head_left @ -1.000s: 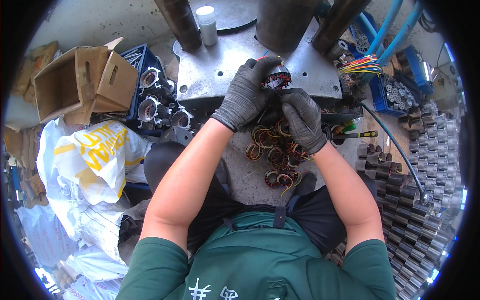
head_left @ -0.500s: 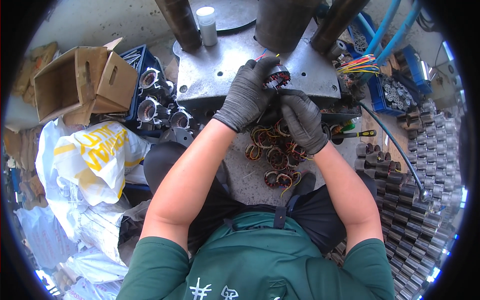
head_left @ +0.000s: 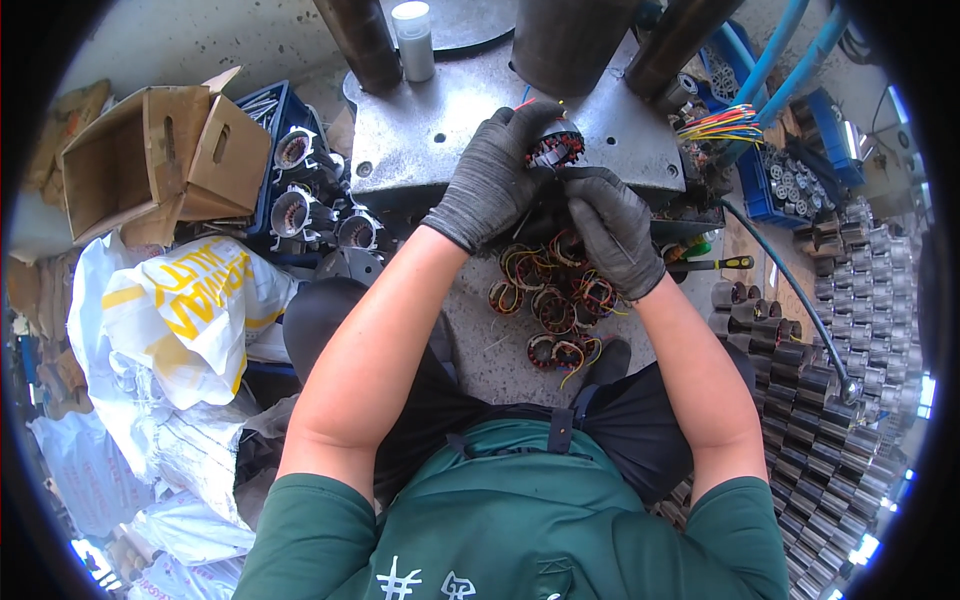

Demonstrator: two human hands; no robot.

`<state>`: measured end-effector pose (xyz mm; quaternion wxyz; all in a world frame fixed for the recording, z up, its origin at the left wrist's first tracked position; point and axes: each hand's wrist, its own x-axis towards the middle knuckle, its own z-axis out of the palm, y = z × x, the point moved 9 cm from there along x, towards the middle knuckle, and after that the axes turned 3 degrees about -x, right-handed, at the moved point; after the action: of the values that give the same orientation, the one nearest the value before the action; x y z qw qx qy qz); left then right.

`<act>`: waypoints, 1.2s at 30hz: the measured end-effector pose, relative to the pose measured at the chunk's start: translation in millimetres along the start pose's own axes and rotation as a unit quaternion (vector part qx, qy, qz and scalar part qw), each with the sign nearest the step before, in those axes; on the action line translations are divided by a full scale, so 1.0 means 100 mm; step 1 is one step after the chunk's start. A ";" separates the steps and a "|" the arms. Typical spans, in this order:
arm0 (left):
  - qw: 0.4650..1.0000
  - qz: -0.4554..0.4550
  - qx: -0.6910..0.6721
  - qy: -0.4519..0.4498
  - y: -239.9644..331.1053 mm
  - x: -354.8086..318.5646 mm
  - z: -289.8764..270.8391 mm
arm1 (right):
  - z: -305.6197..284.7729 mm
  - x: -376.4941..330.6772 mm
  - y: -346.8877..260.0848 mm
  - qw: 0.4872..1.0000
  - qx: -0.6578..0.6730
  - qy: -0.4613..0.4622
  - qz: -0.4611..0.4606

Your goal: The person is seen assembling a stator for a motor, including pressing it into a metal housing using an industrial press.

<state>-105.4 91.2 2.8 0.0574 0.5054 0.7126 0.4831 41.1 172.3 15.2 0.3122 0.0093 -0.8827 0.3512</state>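
Note:
My left hand (head_left: 487,180), in a grey knitted glove, is closed round a small motor stator (head_left: 556,148) above the front edge of a metal machine plate (head_left: 410,160). The stator's open end, with dark reddish windings and a pale inner wall, faces me. Coloured wire ends show past the left fingers. My right hand (head_left: 615,232), gloved too, is just below and right of the stator. Its fingertips are pinched together near the stator's lower rim, and whatever they hold is too small to make out. Below the hands, several wound stators (head_left: 552,308) with loose coloured leads lie on the floor.
A white-capped bottle (head_left: 413,42) stands on the plate between thick steel columns. Stator housings (head_left: 292,212), a cardboard box (head_left: 150,160) and white sacks (head_left: 180,320) are at left. At right are a screwdriver (head_left: 735,263), coloured wires (head_left: 722,125) and stacked metal cylinders (head_left: 840,400).
The stator has turned slightly in my left hand, so more of its open end shows. My right hand has shifted a little to the right, away from it.

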 end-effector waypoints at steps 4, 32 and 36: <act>1.000 -0.006 0.018 0.008 0.00 0.02 0.03 | 0.01 0.02 -0.01 1.000 -0.018 0.009 -0.002; 1.000 -0.012 -0.004 -0.001 0.01 0.01 0.01 | 0.01 0.00 0.09 0.999 0.032 -0.009 0.027; 1.000 -0.009 -0.012 -0.007 -0.01 -0.01 -0.01 | 0.01 -0.03 0.20 0.995 0.076 -0.030 0.062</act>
<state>-105.9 89.8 2.6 0.0729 0.5020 0.7106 0.4876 38.3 185.8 1.1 0.2614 -0.0108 -0.8614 0.4355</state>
